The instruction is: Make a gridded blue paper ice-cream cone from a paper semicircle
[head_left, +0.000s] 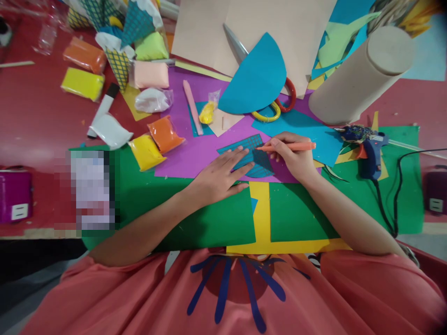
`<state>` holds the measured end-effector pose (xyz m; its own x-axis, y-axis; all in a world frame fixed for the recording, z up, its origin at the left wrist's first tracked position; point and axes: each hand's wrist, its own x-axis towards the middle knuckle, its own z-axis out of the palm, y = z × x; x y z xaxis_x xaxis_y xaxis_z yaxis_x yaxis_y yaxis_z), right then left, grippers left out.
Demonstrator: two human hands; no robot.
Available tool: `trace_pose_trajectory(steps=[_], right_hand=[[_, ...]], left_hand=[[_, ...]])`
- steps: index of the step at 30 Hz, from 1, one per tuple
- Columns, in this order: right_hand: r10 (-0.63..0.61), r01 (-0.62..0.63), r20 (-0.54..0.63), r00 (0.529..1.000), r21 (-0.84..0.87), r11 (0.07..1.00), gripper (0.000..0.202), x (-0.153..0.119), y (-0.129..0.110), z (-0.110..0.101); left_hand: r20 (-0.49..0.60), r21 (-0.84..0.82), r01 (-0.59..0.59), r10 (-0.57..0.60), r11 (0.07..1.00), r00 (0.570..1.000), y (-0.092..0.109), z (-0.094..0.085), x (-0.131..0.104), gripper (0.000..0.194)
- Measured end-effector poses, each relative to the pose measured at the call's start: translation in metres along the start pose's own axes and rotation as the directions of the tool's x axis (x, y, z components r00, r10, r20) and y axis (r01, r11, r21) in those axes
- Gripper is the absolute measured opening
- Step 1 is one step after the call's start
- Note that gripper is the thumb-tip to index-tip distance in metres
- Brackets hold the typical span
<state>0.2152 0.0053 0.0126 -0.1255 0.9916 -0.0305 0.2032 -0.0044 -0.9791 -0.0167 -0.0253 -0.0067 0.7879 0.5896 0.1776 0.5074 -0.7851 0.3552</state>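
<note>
Paper [261, 164], gridded blue, lies under the flat left hand [221, 174]; the right hand [290, 153] grips an orange pen [301, 146]. Weak pressure could let paper slip mid-stroke.

Scissors [236, 43], coloured sheets [209, 223] and a glue gun [372, 157] show a craft workspace.

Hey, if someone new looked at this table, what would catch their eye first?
Probably the bright blue fan-shaped piece at upper centre, covering the middle of the scissors. Next, in the middle, the right hand holds an orange marker to a grid-lined blue piece, with the left hand's spread fingers over it. The big beige roll at upper right stands out too.
</note>
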Motion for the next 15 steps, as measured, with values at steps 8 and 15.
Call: trace_pose_trajectory(steps=[8, 15], right_hand=[[-0.065, 0.071, 0.056, 0.996, -0.117, 0.991, 0.023, -0.0013, -0.0021, 0.0007], [-0.067, 0.076, 0.062, 0.996, -0.149, 0.986, 0.028, -0.0011, -0.0031, 0.0020]], left_hand=[[0.003, -0.015, -0.001, 0.001, 1.000, 1.000, -0.0014, -0.0002, -0.0003, 0.045], [-0.001, -0.019, 0.001, -0.001, 1.000, 1.000, -0.0009, 0.0001, -0.0002, 0.044]])
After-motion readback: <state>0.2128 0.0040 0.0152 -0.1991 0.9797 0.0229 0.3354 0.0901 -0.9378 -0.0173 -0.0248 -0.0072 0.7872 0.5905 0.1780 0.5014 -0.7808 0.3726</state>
